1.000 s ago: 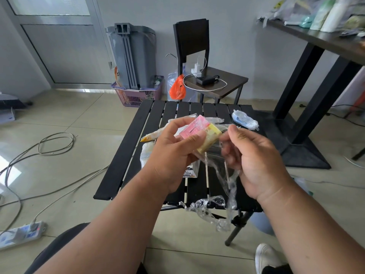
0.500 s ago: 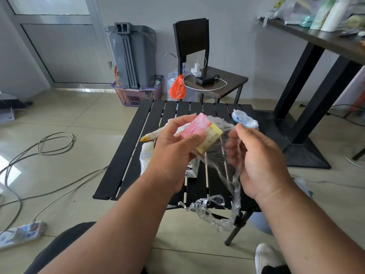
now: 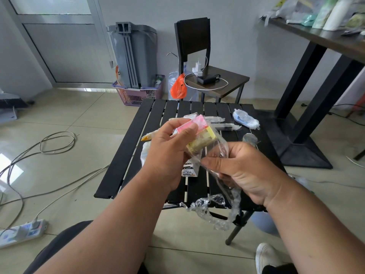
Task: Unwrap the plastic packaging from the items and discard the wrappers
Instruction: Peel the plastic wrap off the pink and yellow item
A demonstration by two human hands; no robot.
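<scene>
Wrap being held off a pad above the table.

The pink-and-yellow pad (image 3: 194, 133) is gripped by the left hand (image 3: 167, 155); clear wrap (image 3: 219, 153), trailing down, is pinched by the right hand (image 3: 243, 171) over the black table (image 3: 128, 151).

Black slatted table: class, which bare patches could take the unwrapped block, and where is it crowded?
Black slatted table: the far strip of slats, between the far edge and the wrapped items, is bare, as are the left slats beside the left hand. The middle is crowded: wrapped items, a blue-and-white packet and a small white box.
</scene>
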